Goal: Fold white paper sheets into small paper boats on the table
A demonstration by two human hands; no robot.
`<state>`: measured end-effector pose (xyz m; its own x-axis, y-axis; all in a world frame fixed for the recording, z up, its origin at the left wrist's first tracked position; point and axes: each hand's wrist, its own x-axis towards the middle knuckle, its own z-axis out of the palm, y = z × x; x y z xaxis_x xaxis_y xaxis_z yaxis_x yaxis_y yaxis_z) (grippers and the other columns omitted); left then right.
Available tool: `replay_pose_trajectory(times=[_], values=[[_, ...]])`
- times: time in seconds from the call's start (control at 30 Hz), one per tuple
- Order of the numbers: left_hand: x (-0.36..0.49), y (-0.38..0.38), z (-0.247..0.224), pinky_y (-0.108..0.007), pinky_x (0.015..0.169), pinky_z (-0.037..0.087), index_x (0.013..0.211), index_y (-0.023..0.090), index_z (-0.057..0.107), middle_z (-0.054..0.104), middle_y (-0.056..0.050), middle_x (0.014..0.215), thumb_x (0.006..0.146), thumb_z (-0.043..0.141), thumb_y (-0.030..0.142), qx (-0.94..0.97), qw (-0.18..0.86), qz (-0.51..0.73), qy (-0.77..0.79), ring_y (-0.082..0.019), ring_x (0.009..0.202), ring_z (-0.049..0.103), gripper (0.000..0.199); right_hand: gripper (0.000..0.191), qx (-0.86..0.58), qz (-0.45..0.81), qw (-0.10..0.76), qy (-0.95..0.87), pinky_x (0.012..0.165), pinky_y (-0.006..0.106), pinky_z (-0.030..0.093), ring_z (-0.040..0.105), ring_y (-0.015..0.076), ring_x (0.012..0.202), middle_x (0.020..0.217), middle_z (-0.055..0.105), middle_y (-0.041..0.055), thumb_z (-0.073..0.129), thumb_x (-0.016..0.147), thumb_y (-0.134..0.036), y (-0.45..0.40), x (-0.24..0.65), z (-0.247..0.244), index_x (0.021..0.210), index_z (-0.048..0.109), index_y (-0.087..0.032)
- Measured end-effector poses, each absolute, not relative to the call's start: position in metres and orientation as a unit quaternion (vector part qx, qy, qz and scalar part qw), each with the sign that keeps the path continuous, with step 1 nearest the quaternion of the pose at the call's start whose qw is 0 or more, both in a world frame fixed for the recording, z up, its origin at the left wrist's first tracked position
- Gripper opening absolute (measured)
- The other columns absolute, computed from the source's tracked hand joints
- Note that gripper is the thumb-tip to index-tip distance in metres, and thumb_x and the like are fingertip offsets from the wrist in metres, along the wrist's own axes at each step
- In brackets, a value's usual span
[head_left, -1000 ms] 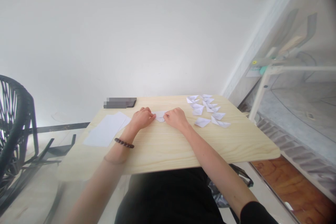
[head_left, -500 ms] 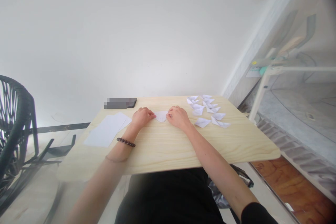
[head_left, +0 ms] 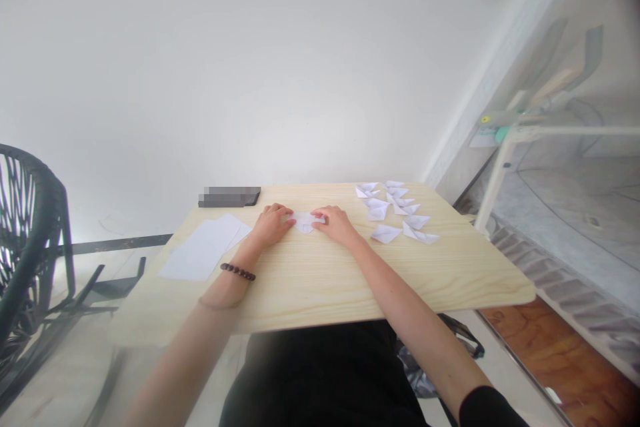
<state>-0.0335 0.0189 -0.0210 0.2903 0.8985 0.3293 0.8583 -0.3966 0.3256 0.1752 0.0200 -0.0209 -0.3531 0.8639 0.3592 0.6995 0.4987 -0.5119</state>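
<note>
A small folded white paper (head_left: 305, 222) lies between my hands near the middle of the wooden table. My left hand (head_left: 273, 224) pinches its left end, and a dark bead bracelet circles that wrist. At the right end, the thumb and fingers of my right hand (head_left: 334, 223) grip the paper. Several folded paper boats (head_left: 386, 233) stand in a loose group to the right of my right hand. Flat white sheets (head_left: 200, 250) overlap on the left side of the table, beside my left forearm.
A dark, partly pixelated object (head_left: 227, 197) rests at the table's back left edge, near the wall. A dark woven chair (head_left: 43, 233) stands at the left. A white metal frame (head_left: 497, 180) rises beyond the table's right side.
Both hands have shifted their grips on the folded paper. My right hand has moved slightly left, and more folds of the paper now show between the hands.
</note>
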Motion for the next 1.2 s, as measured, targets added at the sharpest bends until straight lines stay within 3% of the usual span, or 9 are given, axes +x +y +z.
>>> replay_pose_trajectory(times=[0.13, 0.23, 0.43, 0.6, 0.7, 0.83, 1.03, 1.2], values=[[-0.029, 0.017, -0.021, -0.037, 0.088, 0.033, 0.107, 0.018, 0.053, 0.052, -0.01, 0.108, 0.075, 0.044, 0.042, 0.8, 0.05, 0.231, 0.552, -0.023, 0.101, 0.045, 0.041, 0.033, -0.493, 0.159, 0.311, -0.797, 0.082, 0.033, 0.031, 0.048, 0.0167, 0.087, 0.089, 0.062, -0.0013, 0.061, 0.065, -0.028, 0.016, 0.175, -0.017, 0.098, 0.058, -0.027], [-0.026, 0.015, -0.016, -0.035, 0.087, 0.033, 0.101, 0.016, 0.055, 0.055, -0.01, 0.105, 0.074, 0.044, 0.043, 0.801, 0.08, 0.255, 0.536, -0.023, 0.099, 0.047, 0.04, 0.034, -0.487, 0.151, 0.334, -0.793, 0.085, 0.036, 0.028, 0.046, 0.0174, 0.091, 0.09, 0.061, -0.0014, 0.061, 0.065, -0.026, 0.013, 0.175, -0.014, 0.098, 0.057, -0.027], [-0.023, 0.009, -0.006, -0.025, 0.06, 0.04, 0.084, 0.014, 0.055, 0.059, -0.002, 0.075, 0.067, 0.053, 0.046, 0.73, 0.284, 0.349, 0.514, -0.015, 0.067, 0.053, 0.036, 0.03, -0.433, 0.141, 0.37, -0.81, 0.085, 0.034, 0.031, 0.044, 0.0172, 0.092, 0.09, 0.057, 0.0022, 0.058, 0.067, -0.02, 0.01, 0.171, -0.008, 0.096, 0.059, -0.023], [-0.018, 0.005, -0.004, -0.021, 0.052, 0.037, 0.084, 0.013, 0.052, 0.056, 0.0, 0.069, 0.062, 0.059, 0.042, 0.678, 0.389, 0.415, 0.466, -0.01, 0.057, 0.05, 0.037, 0.049, -0.416, 0.194, 0.465, -0.757, 0.066, 0.025, 0.043, 0.047, 0.0133, 0.084, 0.109, 0.042, 0.0082, 0.057, 0.066, -0.022, 0.012, 0.171, -0.011, 0.114, 0.045, -0.02], [-0.015, 0.005, -0.004, -0.023, 0.057, 0.04, 0.088, 0.013, 0.052, 0.057, -0.002, 0.077, 0.062, 0.061, 0.041, 0.671, 0.402, 0.433, 0.447, -0.012, 0.063, 0.052, 0.039, 0.056, -0.419, 0.236, 0.491, -0.727, 0.057, 0.022, 0.043, 0.047, 0.0119, 0.077, 0.108, 0.042, 0.009, 0.058, 0.064, -0.025, 0.016, 0.172, -0.017, 0.117, 0.039, -0.019], [-0.014, 0.003, -0.002, -0.024, 0.061, 0.042, 0.092, 0.014, 0.051, 0.058, -0.004, 0.083, 0.062, 0.061, 0.04, 0.671, 0.396, 0.441, 0.447, -0.013, 0.068, 0.054, 0.041, 0.06, -0.43, 0.302, 0.478, -0.704, 0.058, 0.023, 0.044, 0.05, 0.0111, 0.073, 0.106, 0.047, 0.0084, 0.061, 0.062, -0.03, 0.02, 0.172, -0.023, 0.117, 0.039, -0.018], [-0.012, 0.0, 0.002, -0.022, 0.056, 0.04, 0.099, 0.014, 0.049, 0.057, -0.002, 0.075, 0.064, 0.059, 0.042, 0.68, 0.378, 0.433, 0.455, -0.012, 0.062, 0.052, 0.046, 0.047, -0.406, 0.343, 0.451, -0.717, 0.062, 0.025, 0.044, 0.052, 0.0113, 0.068, 0.086, 0.056, 0.002, 0.059, 0.064, -0.033, 0.015, 0.168, -0.02, 0.107, 0.048, -0.019], [-0.009, -0.003, 0.003, -0.021, 0.051, 0.036, 0.097, 0.016, 0.052, 0.056, -0.001, 0.072, 0.059, 0.063, 0.042, 0.688, 0.319, 0.435, 0.485, -0.01, 0.056, 0.047, 0.047, 0.041, -0.405, 0.344, 0.469, -0.706, 0.063, 0.025, 0.044, 0.054, 0.0131, 0.073, 0.088, 0.057, 0.0025, 0.06, 0.061, -0.032, 0.011, 0.164, -0.015, 0.099, 0.053, -0.018]])
